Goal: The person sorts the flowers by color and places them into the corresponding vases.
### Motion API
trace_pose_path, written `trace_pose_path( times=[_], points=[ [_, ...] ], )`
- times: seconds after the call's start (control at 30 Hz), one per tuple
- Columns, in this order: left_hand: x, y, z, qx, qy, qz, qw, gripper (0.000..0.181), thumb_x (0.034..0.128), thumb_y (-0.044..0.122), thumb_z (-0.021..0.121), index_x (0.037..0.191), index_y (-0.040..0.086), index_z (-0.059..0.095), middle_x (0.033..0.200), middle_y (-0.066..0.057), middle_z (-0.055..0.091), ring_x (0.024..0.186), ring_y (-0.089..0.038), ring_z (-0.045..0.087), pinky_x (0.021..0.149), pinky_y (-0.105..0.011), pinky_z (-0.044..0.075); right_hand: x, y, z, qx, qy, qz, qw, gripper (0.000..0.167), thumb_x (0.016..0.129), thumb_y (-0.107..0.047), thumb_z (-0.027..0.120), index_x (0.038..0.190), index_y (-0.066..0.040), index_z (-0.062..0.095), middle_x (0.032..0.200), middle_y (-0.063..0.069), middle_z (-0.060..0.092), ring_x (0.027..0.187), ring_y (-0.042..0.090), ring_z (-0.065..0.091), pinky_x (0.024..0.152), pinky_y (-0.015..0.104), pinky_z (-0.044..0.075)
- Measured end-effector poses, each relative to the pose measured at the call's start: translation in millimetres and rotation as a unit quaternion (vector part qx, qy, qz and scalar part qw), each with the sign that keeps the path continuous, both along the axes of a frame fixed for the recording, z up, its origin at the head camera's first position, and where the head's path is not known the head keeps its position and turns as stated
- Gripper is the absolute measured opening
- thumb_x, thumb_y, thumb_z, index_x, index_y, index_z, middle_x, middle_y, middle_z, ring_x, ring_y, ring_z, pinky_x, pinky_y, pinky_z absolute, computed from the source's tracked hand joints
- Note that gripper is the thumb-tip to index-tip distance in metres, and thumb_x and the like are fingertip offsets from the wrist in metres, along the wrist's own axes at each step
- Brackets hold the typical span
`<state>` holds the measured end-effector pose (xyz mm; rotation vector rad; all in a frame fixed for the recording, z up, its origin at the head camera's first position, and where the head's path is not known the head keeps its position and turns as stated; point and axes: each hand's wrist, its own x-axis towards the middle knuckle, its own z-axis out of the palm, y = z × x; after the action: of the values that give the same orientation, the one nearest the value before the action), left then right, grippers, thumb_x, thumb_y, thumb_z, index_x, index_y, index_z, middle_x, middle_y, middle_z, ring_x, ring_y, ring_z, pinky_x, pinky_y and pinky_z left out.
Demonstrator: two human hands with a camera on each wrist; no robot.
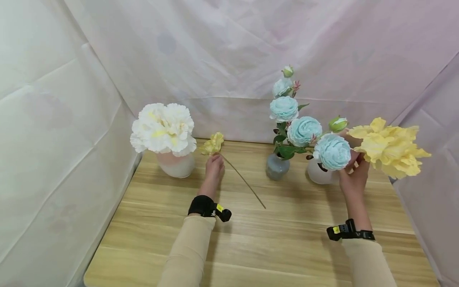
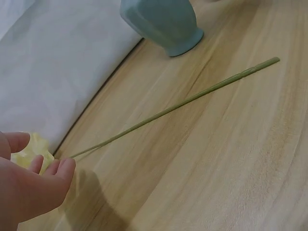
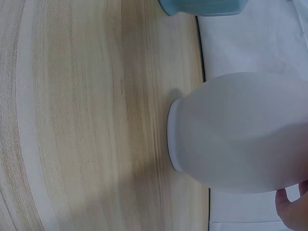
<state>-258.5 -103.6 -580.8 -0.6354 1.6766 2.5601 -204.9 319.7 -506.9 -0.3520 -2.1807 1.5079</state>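
A yellow flower (image 1: 212,144) lies on the table at the back, its long thin green stem (image 2: 192,98) slanting towards the front right. My left hand (image 1: 214,169) is at the flower's base, fingers loosely bent beside the stem, thumb apart from them in the left wrist view. On the right, a white rounded vase (image 3: 236,132) stands on the table. My right hand (image 1: 355,175) holds its upper side with bent fingers; blue blooms partly hide the grip in the head view. A large yellow bloom (image 1: 389,149) spreads above this hand; its stem is hidden.
Pale blue flowers (image 1: 304,131) rise from a small grey-blue vase (image 1: 277,166) and lean over the white vase. At the back left stands another rounded vase (image 1: 177,165) with big white blooms (image 1: 163,127). Pale cloth (image 1: 222,59) hangs behind the wooden table (image 1: 287,247).
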Motion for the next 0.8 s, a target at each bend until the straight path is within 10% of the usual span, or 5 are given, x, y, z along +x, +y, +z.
trace_pose_path(
  times=[0.2, 0.33, 0.47, 0.7, 0.8],
  points=[
    [13.2, 6.6, 32.3, 0.026, -0.04, -0.017, 0.9987, 0.054, 0.1052, 0.01, 0.043, 0.154, -0.004, 0.025, 0.155, -0.021, 0.035, 0.143, -0.031, 0.038, 0.123, -0.043, 0.029, -0.5, -1, 0.0, -0.007, -0.01, -0.003, 0.9999, 0.07, 0.093, -0.026, 0.068, 0.151, -0.025, 0.029, 0.153, 0.004, 0.037, 0.138, 0.013, 0.036, 0.121, 0.039, 0.032],
    [16.6, 7.4, 45.2, 0.047, -0.038, -0.009, 0.9981, 0.012, 0.1009, 0.001, 0.042, 0.105, -0.004, 0.052, 0.091, -0.005, 0.053, 0.085, -0.014, 0.051, 0.093, -0.027, 0.046, -0.8, -2, -2.0, -0.007, -0.011, -0.009, 0.9999, 0.067, 0.094, -0.028, 0.065, 0.15, -0.021, 0.031, 0.151, 0.007, 0.038, 0.137, 0.015, 0.037, 0.119, 0.039, 0.033],
    [4.9, 8.9, 27.9, 0.065, -0.036, 0.009, 0.9972, 0.005, 0.0956, -0.002, 0.046, 0.097, -0.001, 0.052, 0.086, -0.005, 0.05, 0.08, -0.014, 0.046, 0.084, -0.026, 0.045, -0.6, -2, -4.0, 0.007, 0.0, -0.012, 0.9999, 0.064, 0.094, -0.027, 0.064, 0.149, -0.019, 0.033, 0.148, 0.009, 0.04, 0.135, 0.016, 0.039, 0.117, 0.039, 0.035],
    [-53.1, -3.5, -69.1, 0.113, -0.013, -0.01, 0.9934, 0.013, 0.0916, 0.007, 0.064, 0.103, 0.003, 0.06, 0.092, -0.007, 0.057, 0.088, -0.017, 0.056, 0.084, -0.027, 0.054, -0.3, -2, -2.5, -0.006, -0.018, -0.027, 0.9994, 0.061, 0.095, -0.026, 0.061, 0.149, -0.016, 0.034, 0.15, 0.012, 0.04, 0.138, 0.017, 0.038, 0.119, 0.036, 0.033],
    [-34.5, 11.0, -27.7, 0.104, -0.033, 0.005, 0.994, 0.022, 0.0982, 0.004, 0.057, 0.119, -0.003, 0.058, 0.105, -0.013, 0.062, 0.1, -0.02, 0.06, 0.098, -0.029, 0.052, 0.0, -2, 0.1, -0.006, -0.025, -0.033, 0.9991, 0.061, 0.096, -0.028, 0.06, 0.148, -0.012, 0.034, 0.15, 0.015, 0.04, 0.139, 0.018, 0.038, 0.119, 0.036, 0.033]
  ],
)
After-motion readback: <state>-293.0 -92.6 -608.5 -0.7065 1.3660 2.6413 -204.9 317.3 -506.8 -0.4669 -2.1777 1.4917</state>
